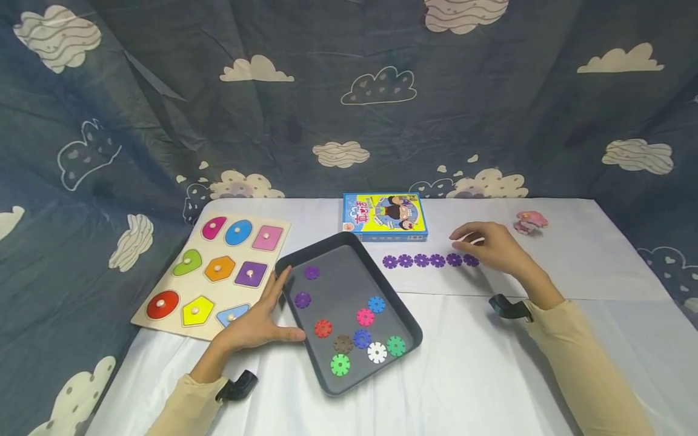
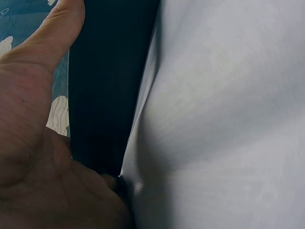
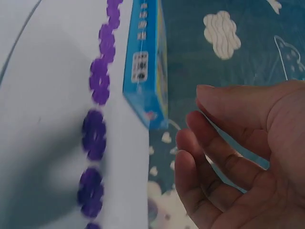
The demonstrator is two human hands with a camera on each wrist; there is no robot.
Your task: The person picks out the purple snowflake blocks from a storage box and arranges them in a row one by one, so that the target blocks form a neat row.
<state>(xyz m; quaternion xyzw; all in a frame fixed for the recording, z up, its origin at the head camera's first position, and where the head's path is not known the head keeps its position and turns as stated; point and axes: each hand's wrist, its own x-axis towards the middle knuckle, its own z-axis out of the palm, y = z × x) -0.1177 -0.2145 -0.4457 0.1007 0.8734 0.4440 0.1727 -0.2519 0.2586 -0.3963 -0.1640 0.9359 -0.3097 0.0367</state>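
My left hand [image 1: 253, 327] lies along the left side of a dark grey tray [image 1: 340, 284], fingers extended at the rim and thumb near its lower edge. In the left wrist view, the thumb and palm are against the tray's dark side wall [image 2: 107, 90]. Inside the tray are loose notched discs, including two purple discs [image 1: 302, 300], a red disc [image 1: 323, 328] and a white disc [image 1: 377, 352]. My right hand [image 1: 497, 247] hovers over the right end of a row of several purple discs [image 1: 422, 260], fingers loosely bent and holding nothing.
Behind the row stands a blue and yellow box [image 1: 384, 217]. A wooden board [image 1: 188, 281] with colourful knobbed shapes lies left of the tray. At the back right is a small pink figure [image 1: 530, 222]. A cloud-patterned cloth [image 1: 305, 121] hangs behind the white table.
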